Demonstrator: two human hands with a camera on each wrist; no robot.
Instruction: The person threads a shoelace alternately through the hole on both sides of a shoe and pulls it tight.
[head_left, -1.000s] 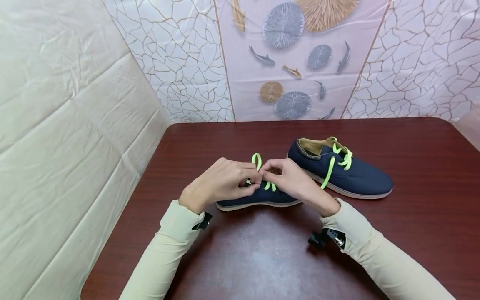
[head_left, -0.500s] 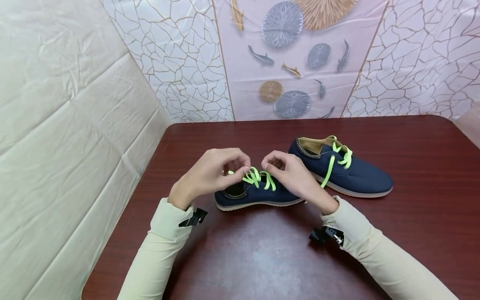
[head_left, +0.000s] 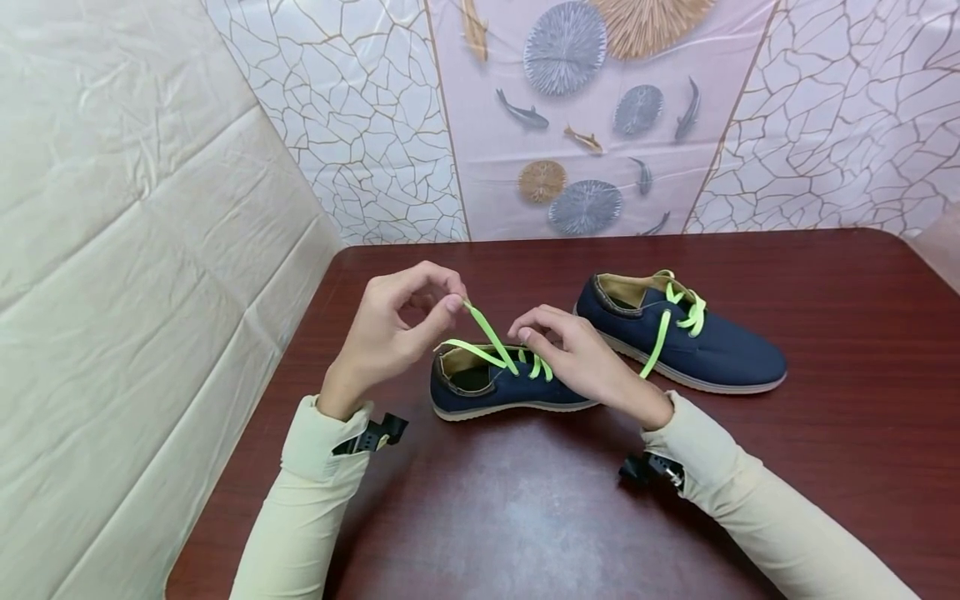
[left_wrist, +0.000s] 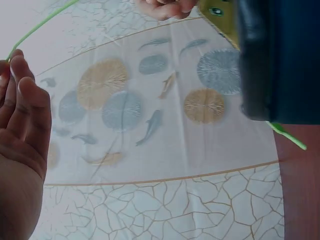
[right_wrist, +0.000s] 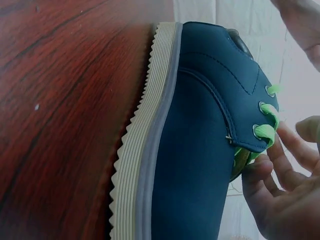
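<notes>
A navy shoe (head_left: pixel 521 397) with neon-green laces stands on the table, its heel toward the left. My left hand (head_left: pixel 390 333), raised above the heel opening, pinches the end of a shoelace (head_left: pixel 489 335) between thumb and fingertips. That lace runs taut down to the upper eyelets. Another loose lace end (head_left: pixel 467 347) lies over the shoe's opening. My right hand (head_left: pixel 581 354) rests over the front of the lacing, and its fingertips touch the shoe by the lower eyelets in the right wrist view, fingers (right_wrist: pixel 287 155) relaxed. Part of the toe is hidden behind this hand.
A second navy shoe (head_left: pixel 723 354) with green laces stands behind and to the right, toe pointing right. One of its lace ends hangs down its side. The dark red table (head_left: pixel 495 517) meets a patterned backdrop (head_left: pixel 375 167) at the back.
My left hand has moved up and left from beside my right hand, drawing the lace out straight; the loop seen earlier is gone. My right hand has stayed near the lacing.
</notes>
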